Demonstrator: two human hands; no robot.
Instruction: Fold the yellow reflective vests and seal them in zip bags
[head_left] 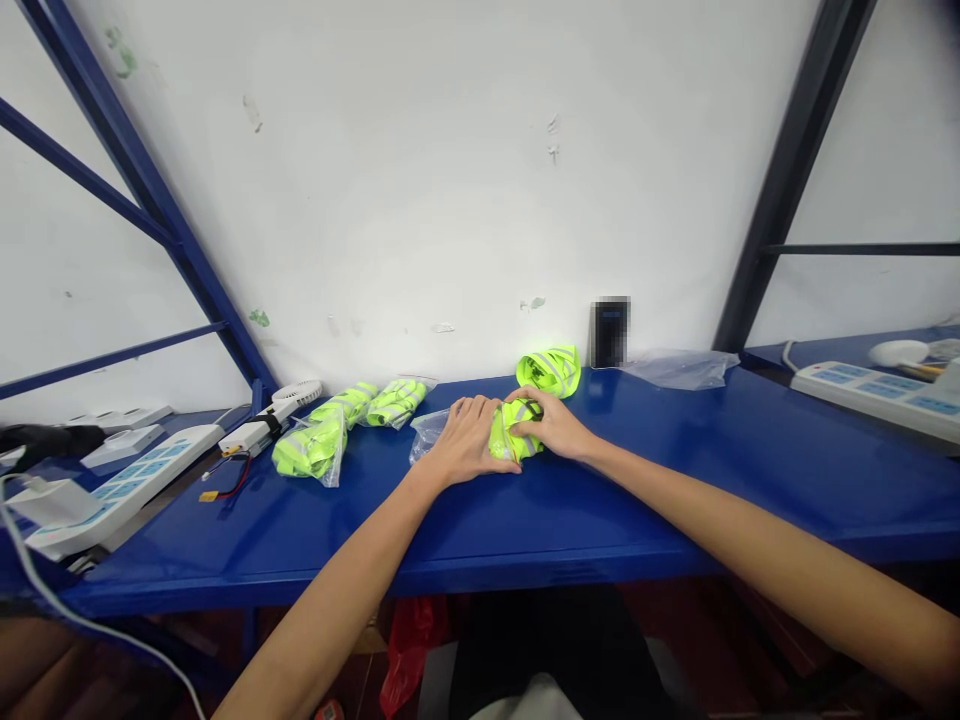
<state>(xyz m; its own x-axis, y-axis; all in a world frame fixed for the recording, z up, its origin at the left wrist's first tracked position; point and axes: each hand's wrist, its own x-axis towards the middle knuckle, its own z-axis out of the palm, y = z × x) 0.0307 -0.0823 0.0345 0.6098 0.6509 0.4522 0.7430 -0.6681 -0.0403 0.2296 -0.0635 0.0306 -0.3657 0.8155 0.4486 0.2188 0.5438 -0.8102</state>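
Note:
A folded neon-yellow reflective vest (pixel 504 432) with silvery stripes lies on the blue table between my hands. My right hand (pixel 553 424) grips it from the right, fingers curled over its top. From the left, my left hand (pixel 469 440) is closed around a clear plastic bag (pixel 427 432) and the vest's left end, thumb along the lower edge. My palm hides most of the bag, so I cannot tell how far the vest is inside. Just behind stands another rolled yellow vest (pixel 551 372), touching neither hand.
Several bagged yellow vests, one nearest (pixel 311 447), lie to the left on the blue table (pixel 600 510). Beyond them are a white handheld fan (pixel 300 392) and a power strip (pixel 142 480). A dark, pixelated object (pixel 610 333) leans on the wall beside an unfilled plastic bag (pixel 682 368).

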